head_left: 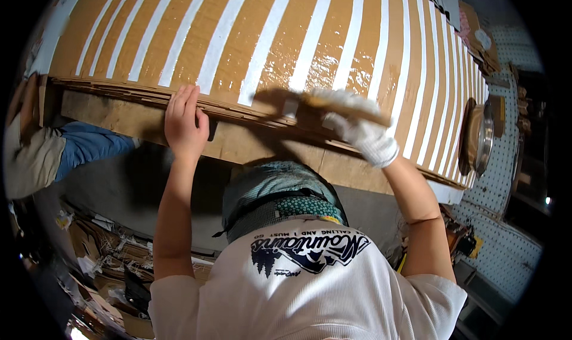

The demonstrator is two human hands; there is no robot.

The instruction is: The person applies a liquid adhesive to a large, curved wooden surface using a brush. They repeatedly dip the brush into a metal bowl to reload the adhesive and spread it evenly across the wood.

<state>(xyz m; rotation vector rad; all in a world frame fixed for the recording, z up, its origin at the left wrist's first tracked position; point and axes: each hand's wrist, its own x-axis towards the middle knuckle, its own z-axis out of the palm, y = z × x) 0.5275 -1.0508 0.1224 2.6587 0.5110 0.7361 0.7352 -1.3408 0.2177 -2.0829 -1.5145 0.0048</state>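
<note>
A wide stack of brown cardboard sheets (244, 48), fanned out so that white strips show between brown bands, covers the work table. Wet, shiny patches gleam on its middle. My bare left hand (183, 122) lies on the near edge of the stack, fingers stretched out and thumb apart. In a white knitted glove, my right hand (364, 131) grips a wide brush (316, 103) with a wood-coloured handle. The brush is smeared by motion; its dark end points left, low over the near edge of the sheets. Whether its bristles touch them I cannot tell.
A round metal bowl (487, 140) stands at the right end of the stack. Below the sheets runs a wooden table edge (238, 143). Another person in blue trousers (95, 149) is at the left. Cardboard scraps (113, 256) lie at the lower left.
</note>
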